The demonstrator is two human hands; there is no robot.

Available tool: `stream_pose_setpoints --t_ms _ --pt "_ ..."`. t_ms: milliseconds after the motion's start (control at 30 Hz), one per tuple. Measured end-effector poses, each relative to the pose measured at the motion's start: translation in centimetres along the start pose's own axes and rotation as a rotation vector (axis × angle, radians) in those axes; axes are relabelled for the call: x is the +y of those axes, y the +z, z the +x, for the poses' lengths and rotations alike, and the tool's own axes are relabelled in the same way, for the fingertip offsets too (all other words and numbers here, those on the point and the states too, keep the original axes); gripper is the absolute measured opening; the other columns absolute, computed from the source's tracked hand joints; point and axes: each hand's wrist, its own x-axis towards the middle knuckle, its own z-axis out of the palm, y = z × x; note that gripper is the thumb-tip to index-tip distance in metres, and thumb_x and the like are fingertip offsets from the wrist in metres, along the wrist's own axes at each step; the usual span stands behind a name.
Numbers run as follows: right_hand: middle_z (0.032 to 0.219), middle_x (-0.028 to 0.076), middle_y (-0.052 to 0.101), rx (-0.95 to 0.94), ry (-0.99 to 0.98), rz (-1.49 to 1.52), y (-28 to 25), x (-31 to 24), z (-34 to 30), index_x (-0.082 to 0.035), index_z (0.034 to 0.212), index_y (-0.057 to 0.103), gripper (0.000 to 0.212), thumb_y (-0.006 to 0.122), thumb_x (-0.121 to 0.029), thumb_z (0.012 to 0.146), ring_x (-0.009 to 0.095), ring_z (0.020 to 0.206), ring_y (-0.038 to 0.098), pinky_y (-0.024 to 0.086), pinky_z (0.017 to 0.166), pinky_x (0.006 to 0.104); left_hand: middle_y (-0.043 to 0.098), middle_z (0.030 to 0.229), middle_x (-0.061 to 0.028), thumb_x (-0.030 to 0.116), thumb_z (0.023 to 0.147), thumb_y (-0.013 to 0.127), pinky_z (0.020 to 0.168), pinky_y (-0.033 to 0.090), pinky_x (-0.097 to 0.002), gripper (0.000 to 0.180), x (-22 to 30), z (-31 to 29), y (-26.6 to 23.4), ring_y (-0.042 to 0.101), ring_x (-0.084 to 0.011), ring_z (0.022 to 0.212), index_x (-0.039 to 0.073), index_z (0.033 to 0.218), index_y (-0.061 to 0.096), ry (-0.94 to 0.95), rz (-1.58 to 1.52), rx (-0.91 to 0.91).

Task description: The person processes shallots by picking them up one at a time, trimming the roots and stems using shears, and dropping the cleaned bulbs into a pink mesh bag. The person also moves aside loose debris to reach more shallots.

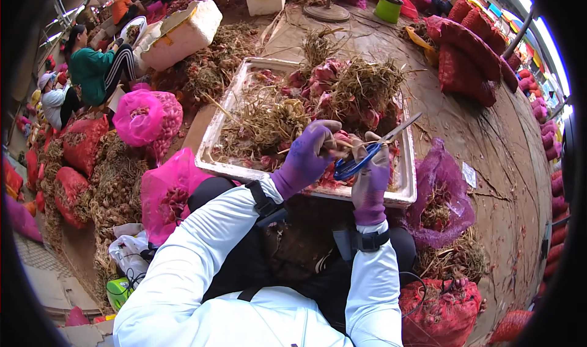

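Rocking a pale bluish-white long-sleeved top (pixel 263 322), purple gloves (pixel 301 162) with dingy fingertips (pixel 332 125), chunky black wrist straps (pixel 262 199), plus dark pants (pixel 235 275).

At upper left, a co-worker in a green top (pixel 92 73), seated near a tilted white foam box (pixel 183 34). Farther back, a person in orange (pixel 121 9). Along the top edge, a green spool (pixel 387 9) near a pole's round base (pixel 326 14). Upper right, bulging red mesh sacks (pixel 465 75). Lower left, a white plastic bag (pixel 129 252) above a green object (pixel 118 293).
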Motion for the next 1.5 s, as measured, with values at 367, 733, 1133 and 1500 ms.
stream_pose_setpoints --t_ms 367,733,1133,1500 --pt "0.079 0.000 0.053 0.097 0.117 -0.106 -1.7 -1.3 0.4 -0.002 0.115 0.052 0.039 0.058 0.008 0.078 0.006 0.063 0.053 0.043 0.054 0.0178 0.054 0.126 -0.0166 -0.004 0.080 0.065 0.089 0.048 -0.0294 0.025 1.0 -0.2 -0.2 0.056 -0.0170 0.113 0.004 0.100 0.052 -0.015 -0.118 -0.345" --pt "0.079 0.003 0.057 0.002 0.334 0.091 -0.1 -2.2 -0.7 -0.002 0.112 0.053 0.035 0.062 0.003 0.078 0.009 0.064 0.057 0.046 0.053 0.0203 0.058 0.115 -0.0047 -0.003 0.085 0.063 0.092 0.049 -0.0258 0.040 -0.2 1.1 -1.1 0.059 -0.0116 0.107 0.003 0.123 0.049 -0.388 -0.535 -0.322" --pt "0.091 0.005 0.061 0.035 0.114 -0.124 -2.0 -0.5 1.6 -0.004 0.112 0.051 0.034 0.065 0.000 0.082 0.011 0.074 0.061 0.050 0.064 0.0214 0.056 0.123 -0.0059 0.010 0.091 0.061 0.084 0.055 -0.0392 0.043 -0.5 1.0 -2.0 0.060 -0.0184 0.109 0.007 0.131 0.043 -0.662 -0.982 -0.358" --pt "0.090 0.005 0.062 0.105 0.112 -0.139 -2.5 0.4 1.4 -0.005 0.114 0.052 0.034 0.062 0.005 0.083 0.011 0.070 0.061 0.051 0.061 0.0212 0.056 0.126 -0.0083 0.009 0.086 0.068 0.096 0.048 -0.0295 0.045 -1.5 0.7 -1.7 0.057 -0.0189 0.114 0.004 0.127 0.050 -0.501 -1.146 -0.359"
